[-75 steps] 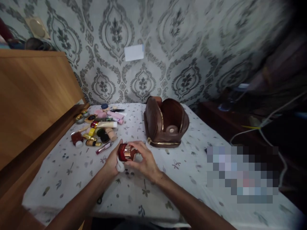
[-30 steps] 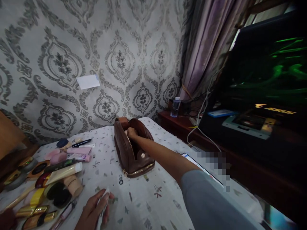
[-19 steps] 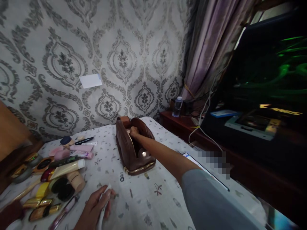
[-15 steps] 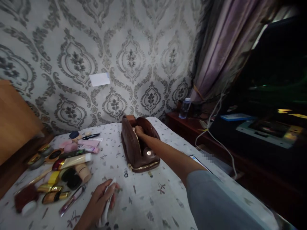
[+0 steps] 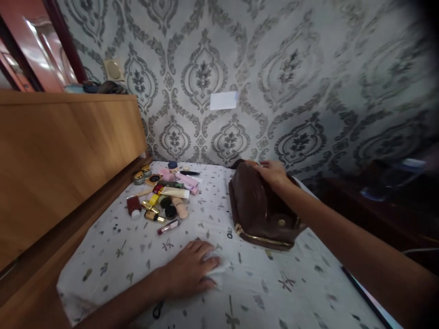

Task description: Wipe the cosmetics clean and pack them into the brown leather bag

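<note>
I note my right hand (image 5: 272, 172) resting loosely curled on the brown pouch (image 5: 262, 208) at the tabletop's (image 5: 113, 246) far side; left hand (image 5: 190, 273) flat on a white wipe (image 5: 217, 272), nearer me

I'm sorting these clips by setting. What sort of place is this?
Most likely a room in a home, perhaps a bedroom. A patterned wallpaper wall backs a surface under a printed white cloth, a heap of cosmetics lies on it beside a brown pouch, and a wooden cabinet stands alongside.
</note>
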